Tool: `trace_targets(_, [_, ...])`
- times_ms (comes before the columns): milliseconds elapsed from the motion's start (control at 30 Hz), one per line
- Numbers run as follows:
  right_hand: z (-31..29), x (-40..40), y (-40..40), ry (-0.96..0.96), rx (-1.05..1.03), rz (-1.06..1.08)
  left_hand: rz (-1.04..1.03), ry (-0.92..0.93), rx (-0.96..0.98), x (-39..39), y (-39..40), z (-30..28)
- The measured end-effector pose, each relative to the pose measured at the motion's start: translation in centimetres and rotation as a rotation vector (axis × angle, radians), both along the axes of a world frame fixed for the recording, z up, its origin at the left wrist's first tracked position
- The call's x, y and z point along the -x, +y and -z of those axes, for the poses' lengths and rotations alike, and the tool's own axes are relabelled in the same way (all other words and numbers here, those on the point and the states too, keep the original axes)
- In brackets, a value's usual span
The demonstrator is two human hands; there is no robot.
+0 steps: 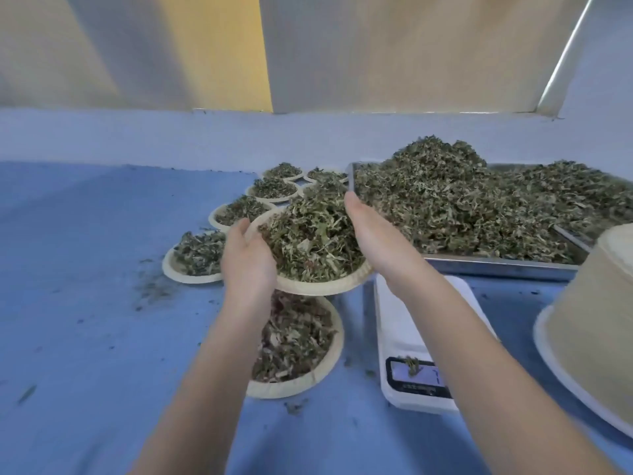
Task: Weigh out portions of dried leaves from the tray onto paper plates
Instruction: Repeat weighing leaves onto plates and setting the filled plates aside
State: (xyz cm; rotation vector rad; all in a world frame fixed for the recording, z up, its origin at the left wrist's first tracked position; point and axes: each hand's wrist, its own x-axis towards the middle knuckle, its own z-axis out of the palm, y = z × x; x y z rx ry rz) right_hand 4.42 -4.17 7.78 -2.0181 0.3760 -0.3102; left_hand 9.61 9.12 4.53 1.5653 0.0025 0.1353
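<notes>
A paper plate (318, 286) heaped with dried leaves (315, 234) is held in the air between both hands. My left hand (248, 265) grips its left rim, thumb over the edge. My right hand (373, 241) supports its right side with fingers straight. Under it, another filled paper plate (301, 382) lies on the blue table. The metal tray (496, 267) piled with dried leaves (462, 207) stands at the right. A white scale (404, 341) sits in front of the tray, bare apart from a few leaf bits on its display.
Several filled paper plates (191, 274) line up on the table from the left toward the back (274, 190). A tall stack of blank paper plates (596, 310) stands at the right edge. Leaf crumbs (150, 289) lie scattered on the blue table (85, 303).
</notes>
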Motion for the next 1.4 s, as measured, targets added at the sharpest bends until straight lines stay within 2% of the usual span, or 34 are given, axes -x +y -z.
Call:
trace_targets(300, [2.4, -6.1, 11.4, 0.186, 0.058, -0.414, -0.314, 0.086, 0.014, -1.7, 13.4, 3.1])
trace_targets(500, [4.2, -8.1, 15.1, 0.357, 0.176, -0.545, -0.381, 0.170, -0.021, -1.5, 17.4, 6.4])
trace_targets(733, [5.9, -9.2, 16.1, 0.416, 0.395, -0.522, -0.412, 0.169, -0.129, -2.7, 18.1, 8.5])
trace_targets(867, [6.2, -9.2, 15.9, 0.417, 0.512, -0.473, -0.412, 0.139, -0.290, -3.4, 18.0, 8.3])
trace_targets(1000, [5.8, -9.0, 15.7, 0.391, 0.534, -0.449, -0.411, 0.089, -0.423, -3.3, 17.6, 7.9])
trace_targets(1233, [4.6, -8.9, 15.1, 0.330, 0.555, -0.431, -0.457, -0.001, -0.519, -2.9, 17.5, 6.0])
trace_targets(1400, [2.9, -8.1, 13.2, 0.237, 0.493, -0.391, -0.316, -0.168, -0.505, -2.4, 13.0, 2.3])
